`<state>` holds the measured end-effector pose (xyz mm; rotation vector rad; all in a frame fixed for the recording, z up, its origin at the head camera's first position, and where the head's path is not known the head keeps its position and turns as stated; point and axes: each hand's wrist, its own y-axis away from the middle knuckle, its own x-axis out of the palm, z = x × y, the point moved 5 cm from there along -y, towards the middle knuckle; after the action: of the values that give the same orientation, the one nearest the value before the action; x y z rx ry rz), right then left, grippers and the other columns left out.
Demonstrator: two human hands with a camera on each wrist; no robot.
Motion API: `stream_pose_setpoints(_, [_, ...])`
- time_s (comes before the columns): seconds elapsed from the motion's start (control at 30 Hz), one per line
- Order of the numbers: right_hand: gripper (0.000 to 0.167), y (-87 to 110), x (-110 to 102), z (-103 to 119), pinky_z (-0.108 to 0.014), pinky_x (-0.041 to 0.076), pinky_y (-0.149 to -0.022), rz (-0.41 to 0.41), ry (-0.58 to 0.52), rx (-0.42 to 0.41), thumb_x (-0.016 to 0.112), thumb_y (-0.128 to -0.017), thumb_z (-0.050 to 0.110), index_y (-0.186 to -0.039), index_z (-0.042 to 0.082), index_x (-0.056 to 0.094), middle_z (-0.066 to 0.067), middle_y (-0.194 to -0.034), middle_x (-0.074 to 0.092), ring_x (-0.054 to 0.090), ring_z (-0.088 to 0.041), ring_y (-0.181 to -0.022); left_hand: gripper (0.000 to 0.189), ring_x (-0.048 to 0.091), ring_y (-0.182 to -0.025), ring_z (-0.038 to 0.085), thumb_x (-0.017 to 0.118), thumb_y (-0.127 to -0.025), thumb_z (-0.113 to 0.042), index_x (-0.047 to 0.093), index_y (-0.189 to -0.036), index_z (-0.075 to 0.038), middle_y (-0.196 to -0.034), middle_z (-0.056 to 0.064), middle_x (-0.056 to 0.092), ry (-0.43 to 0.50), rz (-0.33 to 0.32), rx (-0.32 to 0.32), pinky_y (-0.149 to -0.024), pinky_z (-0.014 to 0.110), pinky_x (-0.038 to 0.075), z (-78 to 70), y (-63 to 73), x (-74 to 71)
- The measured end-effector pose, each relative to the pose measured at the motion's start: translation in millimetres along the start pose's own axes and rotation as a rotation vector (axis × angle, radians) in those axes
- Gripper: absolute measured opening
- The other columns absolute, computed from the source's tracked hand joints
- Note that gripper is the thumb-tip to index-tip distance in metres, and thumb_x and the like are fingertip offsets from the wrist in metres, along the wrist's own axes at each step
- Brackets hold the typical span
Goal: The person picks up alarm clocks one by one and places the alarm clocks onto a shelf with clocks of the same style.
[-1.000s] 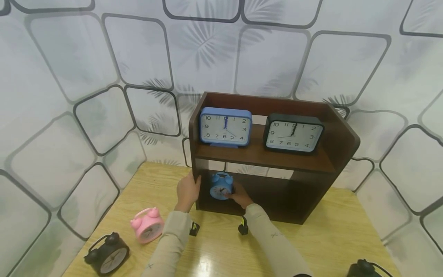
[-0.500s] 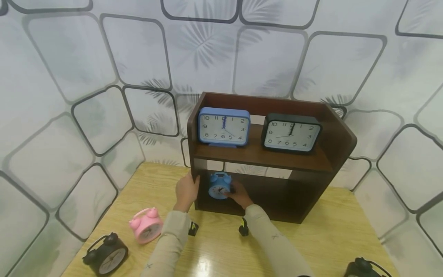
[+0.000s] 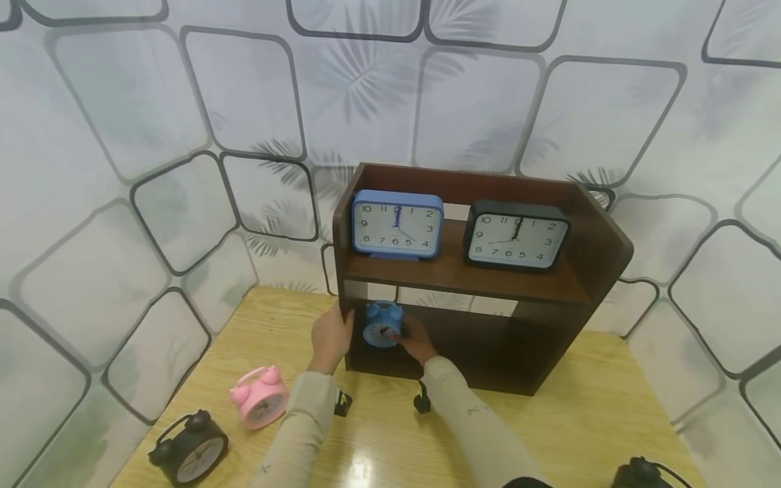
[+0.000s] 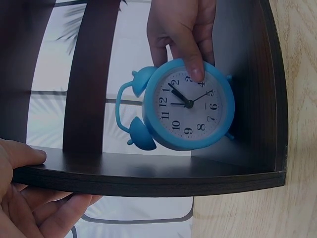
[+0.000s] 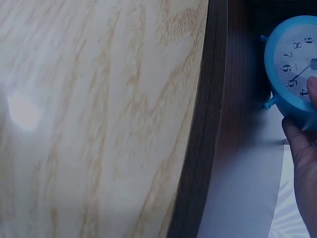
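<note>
My right hand (image 3: 417,341) pinches a light blue twin-bell alarm clock (image 4: 188,104) by its side, the thumb (image 4: 197,74) over the dial's edge and the fingers behind. The clock is upright in the lower left of a dark brown wooden shelf (image 3: 464,288). In the right wrist view, the blue clock (image 5: 285,69) is cut off by the frame. My left hand (image 3: 329,339) grips the shelf's left side panel (image 4: 148,183), thumb inside and fingers outside.
On the upper shelf stand a blue rectangular clock (image 3: 397,224) and a black one (image 3: 517,235). A pink alarm clock (image 3: 260,397) and a black one (image 3: 189,447) are on the table (image 3: 378,434) at left. Another black clock (image 3: 647,473) is partly visible at lower right.
My right hand has shifted the light blue alarm clock slightly left and back, closer to the shelf's left panel. My left hand has stayed on that panel.
</note>
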<state>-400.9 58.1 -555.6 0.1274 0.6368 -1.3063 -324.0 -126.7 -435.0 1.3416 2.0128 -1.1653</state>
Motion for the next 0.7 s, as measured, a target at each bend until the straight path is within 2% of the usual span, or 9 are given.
stream_pose_setpoints(0.33, [0.051, -2.8, 4.1, 2.0, -0.049, 0.047, -0.092, -0.015, 0.012, 0.023, 0.073, -0.077, 0.009, -0.121, -0.008, 0.055, -0.026, -0.115, 0.063, 0.06, -0.041, -0.107, 0.021, 0.064, -0.065, 0.04, 0.059, -0.089, -0.02, 0.061, -0.098, -0.001, -0.073, 0.023, 0.067, -0.009, 0.002, 0.006, -0.056, 0.049, 0.046, -1.0, 0.4, 2.1])
stream_pose_setpoints(0.47, [0.054, -8.2, 6.6, -9.1, -0.048, 0.048, -0.091, -0.005, -0.058, -0.032, 0.074, -0.077, 0.018, -0.122, -0.005, 0.055, -0.023, -0.113, 0.064, 0.062, -0.037, -0.105, 0.02, 0.064, -0.063, 0.039, 0.06, -0.089, -0.02, 0.06, -0.097, -0.001, -0.069, 0.021, 0.066, -0.01, -0.003, 0.011, -0.053, 0.048, 0.045, -0.9, 0.2, 2.0])
stream_pose_setpoints(0.53, [0.056, -12.8, 9.4, -20.0, -0.041, 0.05, -0.088, 0.004, -0.087, -0.09, 0.074, -0.079, 0.027, -0.125, 0.001, 0.056, -0.017, -0.113, 0.066, 0.063, -0.03, -0.104, 0.02, 0.064, -0.063, 0.039, 0.06, -0.089, -0.02, 0.06, -0.097, -0.001, -0.069, 0.021, 0.066, -0.011, -0.004, 0.011, -0.053, 0.047, 0.045, -0.8, 0.0, 1.7])
stream_pose_setpoints(0.63, [0.058, -13.8, 10.7, -21.4, -0.041, 0.05, -0.088, 0.014, -0.093, -0.094, 0.074, -0.078, 0.031, -0.126, 0.003, 0.055, -0.016, -0.115, 0.066, 0.063, -0.029, -0.106, 0.02, 0.064, -0.063, 0.038, 0.059, -0.09, -0.02, 0.06, -0.097, -0.001, -0.07, 0.021, 0.066, -0.008, -0.003, 0.008, -0.053, 0.047, 0.045, -0.2, -0.1, 1.6])
stream_pose_setpoints(0.7, [0.054, -13.1, 11.0, -17.4, -0.042, 0.05, -0.089, 0.005, -0.087, -0.089, 0.073, -0.079, 0.026, -0.125, 0.002, 0.056, -0.017, -0.115, 0.065, 0.063, -0.031, -0.106, 0.02, 0.064, -0.063, 0.038, 0.059, -0.09, -0.02, 0.06, -0.097, -0.002, -0.07, 0.021, 0.066, -0.005, -0.001, 0.006, -0.053, 0.047, 0.045, 0.3, -0.2, 1.9])
